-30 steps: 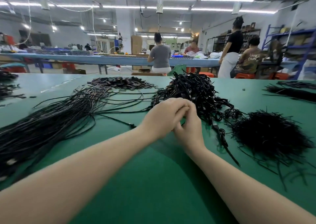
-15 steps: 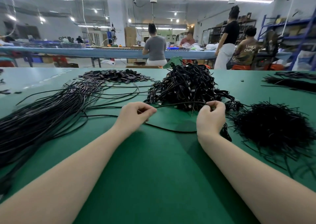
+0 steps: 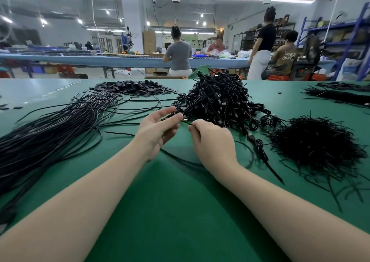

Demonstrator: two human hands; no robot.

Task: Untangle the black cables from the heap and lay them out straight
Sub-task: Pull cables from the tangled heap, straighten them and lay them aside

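A tangled heap of black cables [image 3: 218,103] sits mid-table on the green mat. Just in front of it, my left hand [image 3: 158,129] and my right hand [image 3: 212,141] are close together, both pinching one thin black cable [image 3: 186,122] that spans the short gap between their fingertips. The left palm faces up with its fingers partly spread. The right hand's fingers are curled, knuckles toward me. The cable's slack trails back under my wrists across the mat [image 3: 180,161]. At the left lies a long bundle of straightened cables [image 3: 50,137].
A pile of short black ties [image 3: 316,145] lies at the right, flat black tabs [image 3: 134,88] at the back, more black strands [image 3: 340,95] at the far right. Green table [image 3: 180,211] stretches toward me. Several people work at a blue bench behind.
My hands were together, then spread apart along the cable, and have now come back close together near the heap. The view has tilted slightly.
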